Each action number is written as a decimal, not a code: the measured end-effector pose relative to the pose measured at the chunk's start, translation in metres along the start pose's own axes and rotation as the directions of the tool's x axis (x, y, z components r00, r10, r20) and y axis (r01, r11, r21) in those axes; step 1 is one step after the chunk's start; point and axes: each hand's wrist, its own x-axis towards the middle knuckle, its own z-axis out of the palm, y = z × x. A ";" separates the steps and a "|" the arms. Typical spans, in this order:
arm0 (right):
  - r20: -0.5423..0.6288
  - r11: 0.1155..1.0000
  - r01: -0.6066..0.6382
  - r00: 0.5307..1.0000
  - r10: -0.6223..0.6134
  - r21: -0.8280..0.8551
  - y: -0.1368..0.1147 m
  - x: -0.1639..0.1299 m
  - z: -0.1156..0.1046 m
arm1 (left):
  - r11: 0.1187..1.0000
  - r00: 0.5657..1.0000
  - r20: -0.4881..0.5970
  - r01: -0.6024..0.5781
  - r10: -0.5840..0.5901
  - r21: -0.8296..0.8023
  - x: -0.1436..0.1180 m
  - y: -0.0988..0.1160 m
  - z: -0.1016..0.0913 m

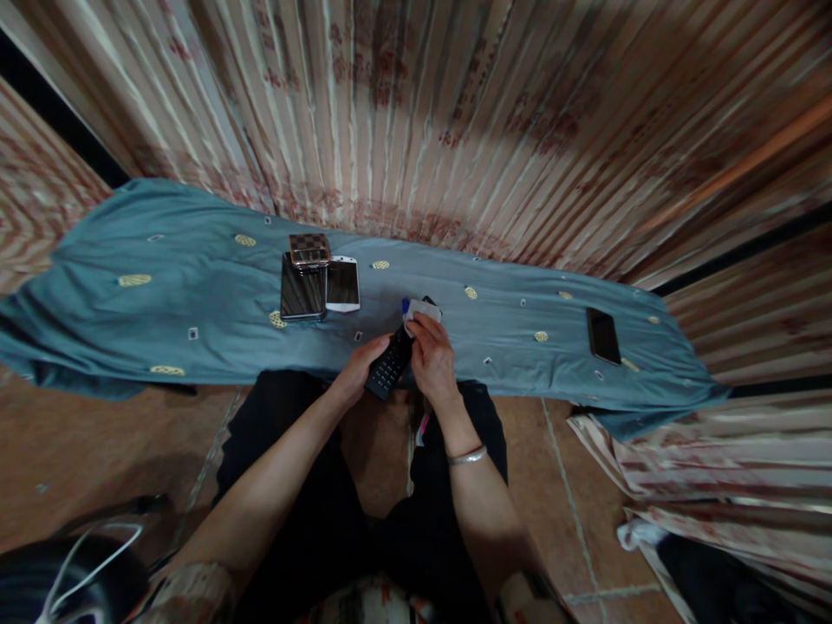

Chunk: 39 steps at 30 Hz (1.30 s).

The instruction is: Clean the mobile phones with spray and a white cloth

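Observation:
A black remote control (388, 367) with rows of small buttons slants between my hands at the front edge of the cloth-covered surface. My left hand (359, 364) is closed around its lower left side. My right hand (432, 348) pinches a pale grey cloth or wipe (422, 309) against the remote's upper end. A small blue piece (406, 306) shows beside the wipe, and what it belongs to I cannot make out. Part of the remote's far end is hidden by the wipe and my fingers.
Left of my hands lie a black tablet-like device (302, 295), a white-framed phone (343, 284) and a checkered case (309, 249) overlapping the black device. A dark phone (604, 335) lies far right on the blue cloth (507, 321). A pleated curtain (416, 130) hangs behind. A white cable (91, 572) is at lower left.

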 end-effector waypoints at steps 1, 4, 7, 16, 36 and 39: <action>0.004 1.000 0.005 1.000 -0.005 0.004 -0.001 0.000 0.000 | 1.000 1.000 -0.007 -0.009 0.009 0.003 0.000 0.000 0.000; 0.012 1.000 -0.001 1.000 0.001 0.021 0.000 0.001 0.000 | 1.000 1.000 -0.009 -0.019 0.019 0.014 0.000 0.000 0.000; -0.016 0.999 -0.036 0.999 0.036 0.021 0.005 0.002 -0.003 | 1.000 1.000 0.009 0.002 -0.002 0.026 0.001 -0.001 0.000; -0.058 1.000 -0.018 0.998 0.018 -0.004 0.008 0.000 -0.001 | 0.998 0.999 0.007 -0.036 0.036 0.060 0.000 -0.001 0.000; -0.056 0.998 -0.060 0.997 0.060 0.011 0.016 0.001 -0.005 | 1.000 1.000 0.015 -0.007 0.007 0.026 0.006 -0.004 -0.005; -0.075 0.997 -0.077 0.994 0.078 0.019 0.017 0.000 -0.004 | 1.000 1.000 0.013 0.013 -0.013 0.020 0.006 -0.004 -0.005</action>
